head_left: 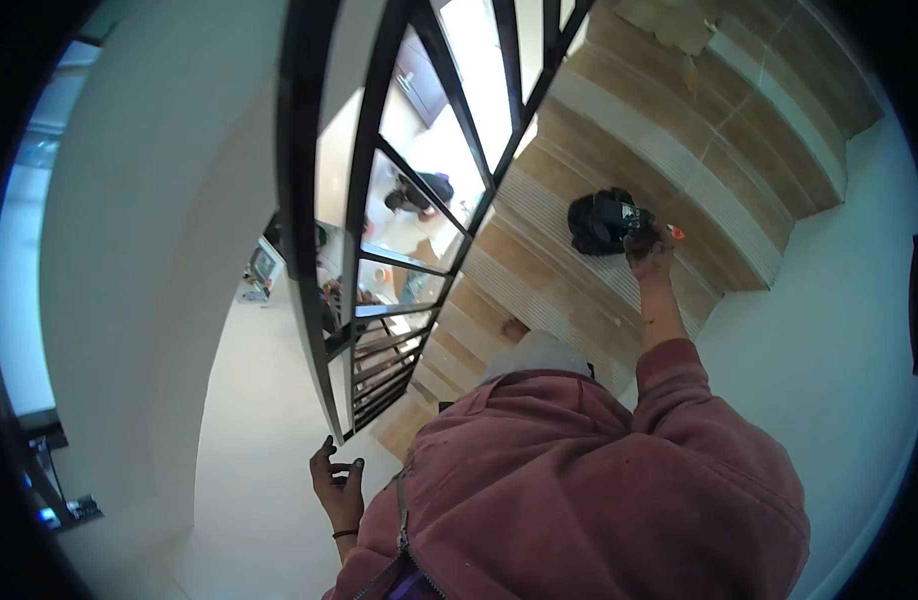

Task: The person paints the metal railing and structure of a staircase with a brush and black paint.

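My right hand (649, 256) reaches out over the wooden-look stairs (579, 120), its fingers closed on a small dark item with a pale label (632, 213). A bright orange bit (676, 232) shows beside the fingers; the exact kind of item I cannot tell. Right against it lies a crumpled black cloth-like bundle (596, 222) on a step. My left hand (337, 488) is low at the left, fingers bent and apart, with nothing in them. Its fingertips are just below the bottom end of the black metal railing (364, 200). Dark smudges mark the fingers of both hands.
Steps climb toward the upper right, where a torn brown sheet (669, 22) lies. A white wall (809, 300) borders the stairs. Through the railing, a crouching person (419, 193) shows on the floor below. A bare foot (515, 328) rests on a step.
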`<state>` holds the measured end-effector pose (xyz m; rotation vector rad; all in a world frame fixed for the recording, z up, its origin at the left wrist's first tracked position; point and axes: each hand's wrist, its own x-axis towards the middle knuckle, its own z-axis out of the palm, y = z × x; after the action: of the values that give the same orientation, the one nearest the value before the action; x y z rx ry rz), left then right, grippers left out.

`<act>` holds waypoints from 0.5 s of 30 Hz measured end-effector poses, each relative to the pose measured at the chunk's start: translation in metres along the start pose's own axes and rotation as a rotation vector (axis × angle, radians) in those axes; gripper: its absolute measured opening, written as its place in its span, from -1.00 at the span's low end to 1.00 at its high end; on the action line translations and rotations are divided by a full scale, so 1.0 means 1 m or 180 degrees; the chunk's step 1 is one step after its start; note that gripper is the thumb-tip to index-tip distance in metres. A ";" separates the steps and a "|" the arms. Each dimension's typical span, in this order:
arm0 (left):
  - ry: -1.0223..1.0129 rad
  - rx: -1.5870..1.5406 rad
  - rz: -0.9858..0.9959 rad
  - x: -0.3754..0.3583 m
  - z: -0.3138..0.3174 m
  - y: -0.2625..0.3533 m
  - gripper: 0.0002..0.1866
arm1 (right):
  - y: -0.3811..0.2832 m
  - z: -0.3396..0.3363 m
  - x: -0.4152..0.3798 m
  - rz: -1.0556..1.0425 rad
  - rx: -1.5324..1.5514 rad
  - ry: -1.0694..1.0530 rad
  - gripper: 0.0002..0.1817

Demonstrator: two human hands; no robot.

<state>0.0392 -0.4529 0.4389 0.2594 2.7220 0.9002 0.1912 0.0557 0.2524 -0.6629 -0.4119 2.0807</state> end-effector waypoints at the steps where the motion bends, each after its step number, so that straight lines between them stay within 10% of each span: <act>1: 0.0057 0.0005 0.0049 -0.004 -0.002 -0.005 -0.44 | -0.005 0.039 -0.013 0.0070 0.0180 -0.0324 -0.71; 7: 0.0306 0.0137 0.0283 -0.010 -0.018 -0.048 -0.41 | 0.017 0.185 -0.015 0.0574 0.1326 -0.2984 -0.64; 15: 0.0620 0.0846 0.0299 -0.028 -0.054 -0.046 -0.38 | 0.033 0.457 -0.083 -0.0123 0.1514 -0.4675 -0.69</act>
<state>0.0458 -0.5263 0.4583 0.3714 3.0344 0.6122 -0.0643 -0.0504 0.6269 1.2429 -0.6376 2.1628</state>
